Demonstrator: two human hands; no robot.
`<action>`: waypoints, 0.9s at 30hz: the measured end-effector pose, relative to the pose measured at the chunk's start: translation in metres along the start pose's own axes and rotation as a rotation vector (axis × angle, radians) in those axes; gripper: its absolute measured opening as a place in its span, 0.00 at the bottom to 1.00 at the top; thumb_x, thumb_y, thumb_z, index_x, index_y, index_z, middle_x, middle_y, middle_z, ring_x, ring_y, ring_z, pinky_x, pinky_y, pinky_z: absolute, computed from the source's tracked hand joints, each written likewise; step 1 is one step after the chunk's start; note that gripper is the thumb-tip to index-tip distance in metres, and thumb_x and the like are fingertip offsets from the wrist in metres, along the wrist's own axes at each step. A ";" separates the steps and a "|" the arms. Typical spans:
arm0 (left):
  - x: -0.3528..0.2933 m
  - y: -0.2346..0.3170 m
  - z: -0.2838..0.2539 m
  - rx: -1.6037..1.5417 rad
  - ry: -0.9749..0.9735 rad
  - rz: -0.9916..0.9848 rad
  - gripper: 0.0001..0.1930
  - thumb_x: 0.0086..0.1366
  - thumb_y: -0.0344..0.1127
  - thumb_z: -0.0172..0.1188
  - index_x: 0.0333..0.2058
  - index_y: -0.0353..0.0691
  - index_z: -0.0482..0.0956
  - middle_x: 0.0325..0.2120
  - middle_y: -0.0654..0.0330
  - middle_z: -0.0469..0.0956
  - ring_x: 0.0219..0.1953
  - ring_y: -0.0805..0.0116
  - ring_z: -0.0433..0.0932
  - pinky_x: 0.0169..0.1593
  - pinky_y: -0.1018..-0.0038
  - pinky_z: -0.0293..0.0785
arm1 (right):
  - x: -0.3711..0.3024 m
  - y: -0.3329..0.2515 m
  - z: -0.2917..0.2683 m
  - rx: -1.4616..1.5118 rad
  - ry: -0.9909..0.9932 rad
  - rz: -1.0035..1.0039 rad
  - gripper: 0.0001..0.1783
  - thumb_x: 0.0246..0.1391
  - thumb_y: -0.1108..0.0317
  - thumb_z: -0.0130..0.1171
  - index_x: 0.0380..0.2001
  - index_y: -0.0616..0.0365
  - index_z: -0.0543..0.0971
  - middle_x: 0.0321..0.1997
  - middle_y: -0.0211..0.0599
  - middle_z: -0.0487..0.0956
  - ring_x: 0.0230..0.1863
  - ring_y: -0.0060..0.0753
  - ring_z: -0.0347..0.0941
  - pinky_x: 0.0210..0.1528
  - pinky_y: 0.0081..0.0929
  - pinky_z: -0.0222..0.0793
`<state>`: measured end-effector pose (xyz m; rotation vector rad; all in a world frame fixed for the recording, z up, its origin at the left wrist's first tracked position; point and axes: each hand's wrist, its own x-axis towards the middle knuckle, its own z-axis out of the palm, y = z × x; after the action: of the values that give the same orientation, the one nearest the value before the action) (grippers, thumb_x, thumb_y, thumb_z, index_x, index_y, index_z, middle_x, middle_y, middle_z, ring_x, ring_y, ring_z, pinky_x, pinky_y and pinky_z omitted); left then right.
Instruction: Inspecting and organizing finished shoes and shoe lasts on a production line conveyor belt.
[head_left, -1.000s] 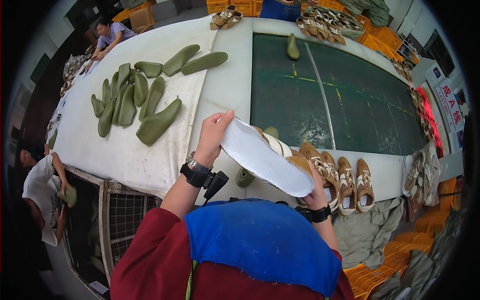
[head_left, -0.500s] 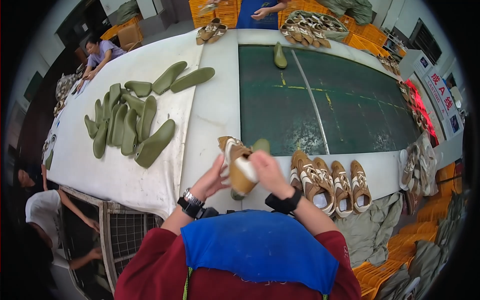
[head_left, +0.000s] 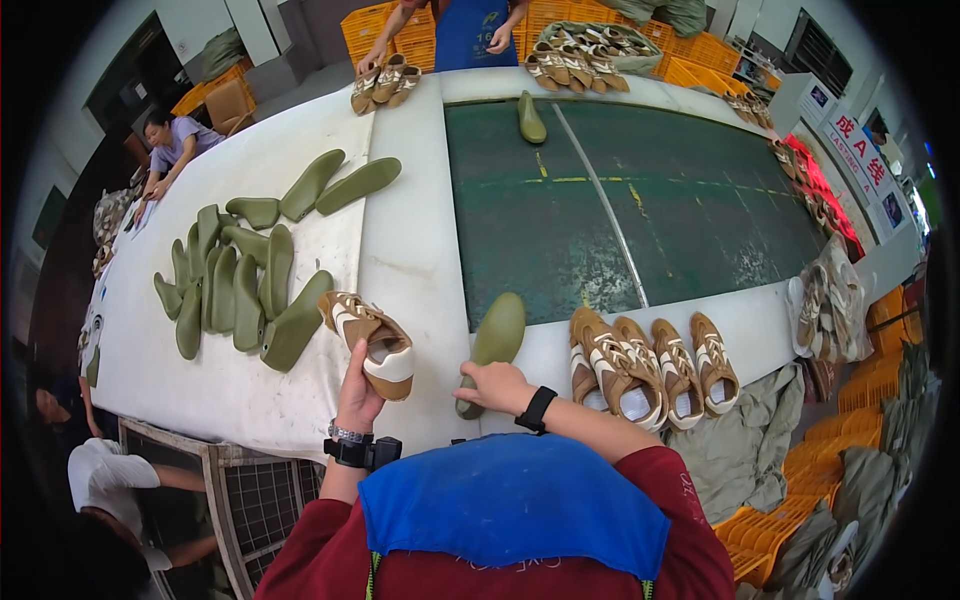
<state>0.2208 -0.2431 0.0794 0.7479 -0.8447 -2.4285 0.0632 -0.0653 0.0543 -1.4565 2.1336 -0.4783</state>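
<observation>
My left hand [head_left: 358, 398] is closed around the heel of a brown sneaker [head_left: 368, 335] with white stripes, its toe pointing away to the left above the white cloth. The sneaker's opening shows pale lining. In front of me, my right hand [head_left: 495, 388] grips the near end of a green shoe last [head_left: 500, 330], which slants over the corner of the white table border and the dark green panel. Just right of it stand several matching brown sneakers [head_left: 650, 365] in a row. Many green shoe lasts [head_left: 250, 300] lie grouped on the white cloth at left.
A lone green last [head_left: 531, 118] rests on the far side of the green panel [head_left: 540, 230]. A co-worker in a blue apron [head_left: 475, 35] touches sneakers [head_left: 385, 84] across the table. Orange crates [head_left: 790, 520] stand at right, a wire-mesh cart [head_left: 255, 500] at left.
The sneaker has moved left in my left hand, away from my right. My right hand now holds the green last that was partly hidden behind the shoe. The far co-worker's hand has lowered onto the sneakers.
</observation>
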 end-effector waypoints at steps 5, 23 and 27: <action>0.002 -0.010 0.007 0.063 -0.009 0.041 0.24 0.66 0.47 0.48 0.55 0.38 0.62 0.50 0.57 0.70 0.51 0.63 0.70 0.55 0.67 0.66 | 0.003 0.018 -0.021 0.148 0.115 0.114 0.14 0.49 0.53 0.53 0.34 0.49 0.75 0.25 0.41 0.78 0.31 0.48 0.75 0.32 0.41 0.68; 0.014 -0.018 0.015 0.037 -0.042 -0.064 0.23 0.67 0.44 0.45 0.56 0.37 0.60 0.52 0.57 0.67 0.53 0.64 0.68 0.56 0.67 0.65 | 0.063 0.228 -0.120 -0.199 -0.156 0.552 0.33 0.46 0.73 0.43 0.59 0.38 0.63 0.55 0.47 0.70 0.55 0.47 0.66 0.56 0.36 0.63; 0.015 -0.024 0.021 0.062 -0.067 -0.094 0.24 0.67 0.45 0.46 0.56 0.37 0.61 0.51 0.56 0.68 0.52 0.63 0.69 0.56 0.66 0.65 | 0.061 0.239 -0.113 -0.194 -0.094 0.667 0.37 0.43 0.74 0.48 0.59 0.33 0.63 0.54 0.47 0.70 0.53 0.47 0.68 0.54 0.37 0.66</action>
<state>0.1904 -0.2263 0.0727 0.7484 -0.9347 -2.5329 -0.2019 -0.0350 0.0016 -0.7481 2.4592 0.0456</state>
